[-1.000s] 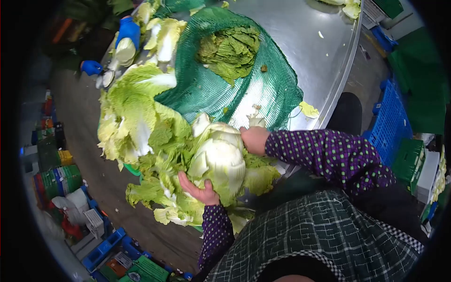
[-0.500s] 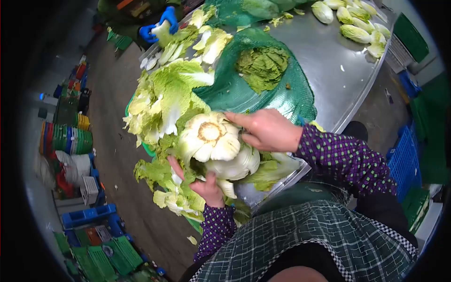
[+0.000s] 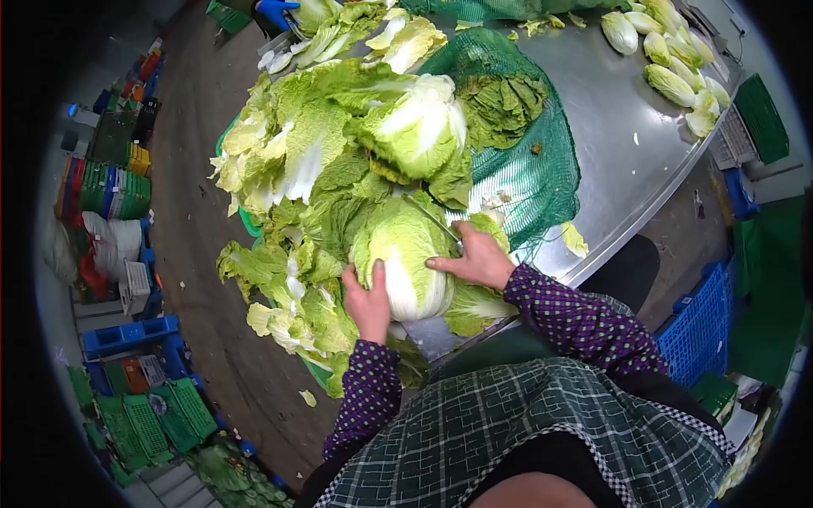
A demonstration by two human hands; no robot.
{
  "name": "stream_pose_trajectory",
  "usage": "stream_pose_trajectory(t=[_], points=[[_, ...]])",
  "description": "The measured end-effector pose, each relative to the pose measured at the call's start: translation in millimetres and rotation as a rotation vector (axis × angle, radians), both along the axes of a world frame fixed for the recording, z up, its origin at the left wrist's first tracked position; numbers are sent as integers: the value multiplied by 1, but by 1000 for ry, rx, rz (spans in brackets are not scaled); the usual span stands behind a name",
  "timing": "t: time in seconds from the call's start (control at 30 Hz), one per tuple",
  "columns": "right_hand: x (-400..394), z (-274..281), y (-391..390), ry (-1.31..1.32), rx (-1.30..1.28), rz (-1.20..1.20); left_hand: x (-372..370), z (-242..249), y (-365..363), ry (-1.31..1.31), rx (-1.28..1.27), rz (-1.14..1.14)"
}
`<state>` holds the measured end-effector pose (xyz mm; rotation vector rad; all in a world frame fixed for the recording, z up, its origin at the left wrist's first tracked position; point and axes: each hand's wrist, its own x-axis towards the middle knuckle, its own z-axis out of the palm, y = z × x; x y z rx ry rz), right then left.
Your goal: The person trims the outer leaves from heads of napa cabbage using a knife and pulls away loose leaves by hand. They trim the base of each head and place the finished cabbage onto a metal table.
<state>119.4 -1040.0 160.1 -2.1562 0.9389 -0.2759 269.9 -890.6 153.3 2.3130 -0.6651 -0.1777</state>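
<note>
Between my two hands is a napa cabbage (image 3: 405, 264), its white base toward me and its pale green leaves facing away. My left hand (image 3: 368, 303) grips its left side, thumb up against the leaves. On the right side, my right hand (image 3: 481, 258) presses its thumb on the cabbage, and a thin knife (image 3: 439, 222) extends from its fingers over the leaves. Just beyond lies a cut-off clump of outer leaves (image 3: 423, 123) with a thick white base. Loose trimmed leaves (image 3: 288, 152) are heaped along the left.
A green mesh sack (image 3: 542, 186) with a dark green cabbage (image 3: 501, 110) in it lies on the metal table (image 3: 614, 102). Trimmed cabbages (image 3: 669, 80) sit at the far right. A co-worker's blue-gloved hand (image 3: 278, 13) is at the top. Crates (image 3: 161, 419) stand lower left.
The cabbage has turned from base-up to leaves-up and sits nearer me. A clump of outer leaves now lies beyond it. Both hands have shifted onto its sides, and the knife has become visible.
</note>
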Motion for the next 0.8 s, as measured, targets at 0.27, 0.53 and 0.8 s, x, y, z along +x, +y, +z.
stream_pose_trajectory(t=[0.27,0.53,0.8], points=[[-8,-8,-14,-174,534,18,16,-5,-3,64,-163,-3],[-7,4,-7,-97,650,-36,0,-9,4,-18,-209,17],[6,-12,-6,-128,368,-56,10,-21,-2,86,-249,100]])
